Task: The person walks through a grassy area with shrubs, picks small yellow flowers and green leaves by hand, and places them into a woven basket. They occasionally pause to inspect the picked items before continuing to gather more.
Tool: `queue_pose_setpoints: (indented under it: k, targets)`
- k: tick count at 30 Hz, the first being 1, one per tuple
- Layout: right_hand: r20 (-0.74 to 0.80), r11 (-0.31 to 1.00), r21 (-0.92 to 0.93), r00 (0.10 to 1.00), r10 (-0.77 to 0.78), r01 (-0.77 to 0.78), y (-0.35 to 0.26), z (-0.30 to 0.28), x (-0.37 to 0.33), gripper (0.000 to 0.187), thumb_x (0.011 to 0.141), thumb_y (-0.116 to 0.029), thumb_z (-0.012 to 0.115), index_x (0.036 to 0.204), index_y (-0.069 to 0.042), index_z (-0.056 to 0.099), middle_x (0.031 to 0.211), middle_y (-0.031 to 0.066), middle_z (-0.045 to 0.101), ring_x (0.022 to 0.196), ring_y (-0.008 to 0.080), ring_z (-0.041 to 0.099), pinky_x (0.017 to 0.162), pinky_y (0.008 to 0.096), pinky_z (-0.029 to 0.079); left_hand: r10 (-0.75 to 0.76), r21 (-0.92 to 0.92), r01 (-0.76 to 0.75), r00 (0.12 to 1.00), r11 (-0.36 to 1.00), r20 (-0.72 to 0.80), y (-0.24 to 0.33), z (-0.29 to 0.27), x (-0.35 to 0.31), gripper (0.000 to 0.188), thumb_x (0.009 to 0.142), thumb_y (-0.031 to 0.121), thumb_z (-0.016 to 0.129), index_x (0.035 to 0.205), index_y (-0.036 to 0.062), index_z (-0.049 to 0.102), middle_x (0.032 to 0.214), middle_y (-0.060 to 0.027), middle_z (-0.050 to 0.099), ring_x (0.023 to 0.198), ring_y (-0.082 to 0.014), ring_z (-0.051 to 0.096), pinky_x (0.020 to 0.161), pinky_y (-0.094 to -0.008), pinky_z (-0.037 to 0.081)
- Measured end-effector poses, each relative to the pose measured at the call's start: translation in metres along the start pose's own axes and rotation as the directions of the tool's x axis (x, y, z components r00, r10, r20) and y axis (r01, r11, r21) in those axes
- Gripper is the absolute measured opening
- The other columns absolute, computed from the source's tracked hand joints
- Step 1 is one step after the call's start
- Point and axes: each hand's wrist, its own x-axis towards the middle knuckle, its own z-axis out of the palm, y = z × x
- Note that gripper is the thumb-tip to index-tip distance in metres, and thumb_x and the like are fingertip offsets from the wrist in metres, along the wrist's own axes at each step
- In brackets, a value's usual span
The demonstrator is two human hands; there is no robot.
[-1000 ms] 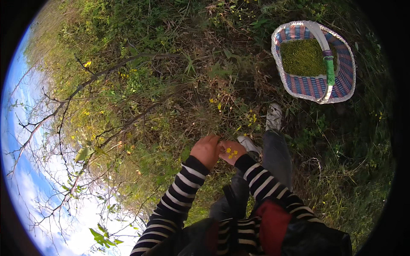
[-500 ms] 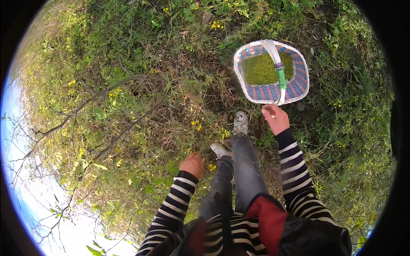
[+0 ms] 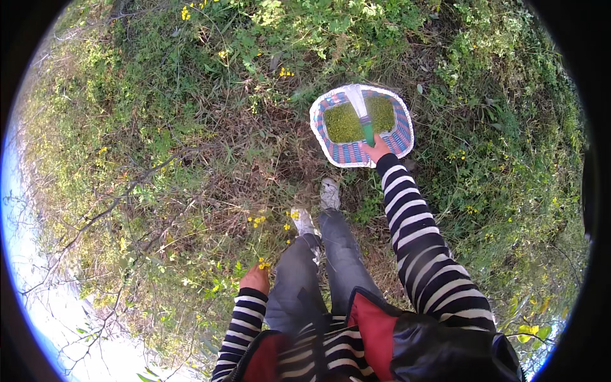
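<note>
A woven basket (image 3: 316, 121) in pink and blue with a white rim lies ahead of my feet, part filled with small yellow-green buds or flower heads (image 3: 344, 124). Its white handle (image 3: 356, 100), wrapped in green near one end, arches across the opening. My right hand (image 3: 378, 148) is closed round the near part of this handle, thumb to the left. Low beside my left leg hangs my left hand (image 3: 254, 279), back upward, its fingers mostly hidden. Yellow flowers (image 3: 263, 263) show right at its fingertips; whether it touches them I cannot tell.
Bare thin branches (image 3: 127, 191) reach in from the left. Grass, dry stalks and leafy weeds with yellow flowers (image 3: 286, 73) cover the ground. My white shoes (image 3: 330, 194) stand just on the near side of the basket. A leafy sprig (image 3: 533, 332) is at the lower right.
My right hand has gone forward from beside the basket's near rim onto its handle. My left hand has come back toward my body. The view has shifted, so the basket appears further left.
</note>
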Motion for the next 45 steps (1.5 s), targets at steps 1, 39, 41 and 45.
queue_pose_setpoints:
  k: [1, 39, 41, 45]
  targets:
    - [-0.036, 0.999, -0.052, 0.999, 0.008, -0.01, 0.0, 0.004, 0.004, 0.063, 0.072, -0.041, 0.061, 0.115, 0.001, 0.043, 0.105, 0.0257, 0.054, 0.099, 0.0372, 0.052, 0.084, 0.0398, 0.04, 0.006, 0.084, -0.009, 0.999, 0.996, 0.032, -0.004, 0.001, 0.0, 0.022, 0.083, 0.024, 0.046, 0.081, 0.0051, 0.057, 0.079, -0.0136, 0.061, 0.071, -0.0307, 0.061, 0.06, -0.041, 0.049]
    - [0.205, 0.706, -0.006, 0.691, -0.693, 0.709, -0.454, -0.006, -0.251, 0.029, 0.082, -0.03, 0.056, 0.085, -0.002, 0.049, 0.064, 0.0149, 0.052, 0.059, 0.0299, 0.056, 0.054, 0.0355, 0.042, 0.054, -0.301, 0.017, 0.972, 0.954, 0.228, -0.059, -0.05, 0.03, 0.037, 0.085, 0.032, 0.038, 0.102, 0.0063, 0.058, 0.099, -0.0189, 0.059, 0.094, -0.0347, 0.056, 0.081, -0.0456, 0.045]
    - [0.216, 0.672, 0.001, 0.656, -0.723, 0.74, -0.463, -0.008, -0.245, 0.03, 0.081, -0.032, 0.057, 0.087, -0.003, 0.051, 0.064, 0.0151, 0.053, 0.059, 0.0306, 0.056, 0.053, 0.0356, 0.043, 0.092, -0.312, -0.013, 0.967, 0.95, 0.238, -0.052, -0.053, 0.04, 0.036, 0.085, 0.032, 0.038, 0.1, 0.0062, 0.058, 0.101, -0.0194, 0.059, 0.095, -0.035, 0.056, 0.082, -0.046, 0.044]
    - [0.291, 0.663, 0.003, 0.633, -0.717, 0.749, -0.482, -0.022, -0.224, 0.035, 0.079, -0.035, 0.059, 0.094, -0.004, 0.053, 0.066, 0.0143, 0.056, 0.061, 0.0299, 0.058, 0.054, 0.0347, 0.044, 0.071, -0.359, 0.02, 0.969, 0.933, 0.239, -0.024, -0.069, 0.059, 0.036, 0.084, 0.032, 0.039, 0.102, 0.0076, 0.058, 0.102, -0.0201, 0.058, 0.096, -0.0349, 0.055, 0.082, -0.0442, 0.044]
